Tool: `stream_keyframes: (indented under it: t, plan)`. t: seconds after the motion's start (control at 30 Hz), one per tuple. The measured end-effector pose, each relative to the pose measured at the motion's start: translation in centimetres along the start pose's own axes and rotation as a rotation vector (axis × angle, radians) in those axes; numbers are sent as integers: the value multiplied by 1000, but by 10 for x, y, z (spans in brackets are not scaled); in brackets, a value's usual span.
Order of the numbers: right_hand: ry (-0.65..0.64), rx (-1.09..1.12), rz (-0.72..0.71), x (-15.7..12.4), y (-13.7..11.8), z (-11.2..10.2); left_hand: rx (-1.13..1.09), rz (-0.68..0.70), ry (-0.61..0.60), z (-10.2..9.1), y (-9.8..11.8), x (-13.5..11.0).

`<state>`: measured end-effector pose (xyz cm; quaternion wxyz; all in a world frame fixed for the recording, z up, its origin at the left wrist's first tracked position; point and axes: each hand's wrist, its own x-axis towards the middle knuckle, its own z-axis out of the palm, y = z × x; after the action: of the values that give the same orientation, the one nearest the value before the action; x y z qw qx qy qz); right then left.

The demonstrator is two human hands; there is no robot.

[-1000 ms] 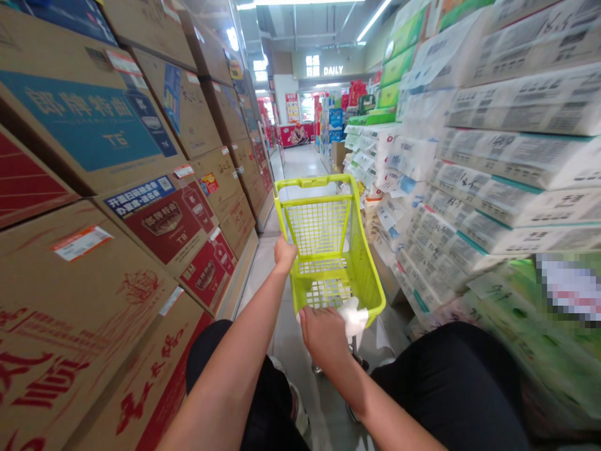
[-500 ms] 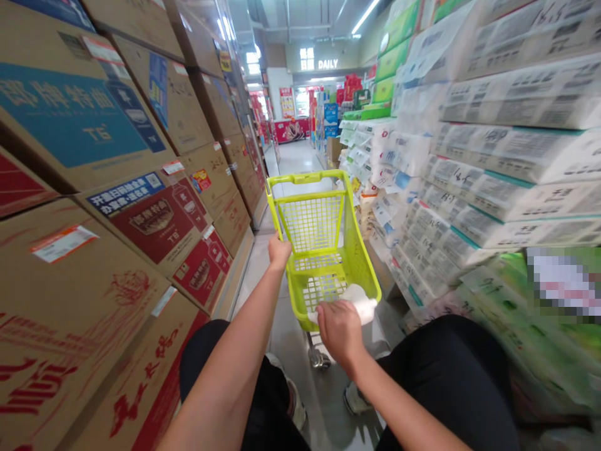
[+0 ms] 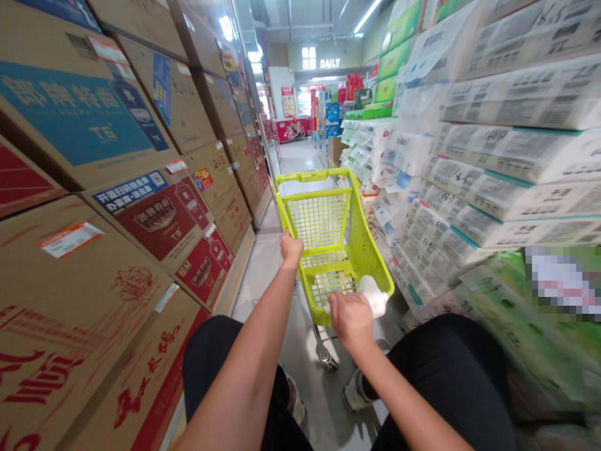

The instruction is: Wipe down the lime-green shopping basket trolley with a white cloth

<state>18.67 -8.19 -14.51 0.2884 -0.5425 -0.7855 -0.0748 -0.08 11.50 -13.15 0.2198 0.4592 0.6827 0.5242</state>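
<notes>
Cart [image 3: 369,247]: lime-green moulded plastic with open lattice walls and floor and a solid, rounded rim. It stands on the aisle floor [image 3: 265,269] at twelve o'clock from the person. One castor [image 3: 326,358] shows under the near end.

Left hand [image 3: 292,248]: at nine o'clock of the basket, fingers wrapped closed around the left rim.

Right hand [image 3: 350,318]: at the near rim, about five o'clock of the basket. The fingers are curled into a fist, pinching a white wad [image 3: 374,294]. The wad is soft and crumpled; whether it is cloth or tissue cannot be told. It bulges past the knuckles over the rim. Whether the fingers also clasp the rim beneath is hidden.

Assessment: two holds set apart on the rim would give leverage to steer a light, narrow basket in a tight aisle. The wad appears tucked in the fist so that this hand can bear on the cart as well.

Surroundings: brown corrugated cartons [image 3: 94,188] with red and blue printed panels and paper labels are stacked flat-faced at nine o'clock. Soft film-wrapped paper packs [image 3: 493,175], white with grey print, are piled in sagging rows at three o'clock. The tiles are pale and glossy. A lit sign [image 3: 329,63] hangs at twelve o'clock at the far end.
</notes>
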Motion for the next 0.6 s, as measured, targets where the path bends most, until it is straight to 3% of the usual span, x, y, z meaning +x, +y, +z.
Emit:
stream_keyframes:
  t: [0.1,0.17,0.27,0.43,0.5,0.6]
  plan:
    - [-20,65,-18,-2,-39,8,-6,27,12,5,0,-2]
    - [-26,93,-38,-4,-42,8,-17,61,-3,6,-1,0]
    - [-31,87,-69,-7,-10,-3,-36,111,-34,6,-3,4]
    - [18,-121,32,-10,63,-24,-65,133,-42,13,-5,7]
    - [16,-168,55,-9,64,-24,-76,116,-29,17,-5,6]
    - [-8,-122,57,-6,28,-14,-91,85,-14,20,-2,6]
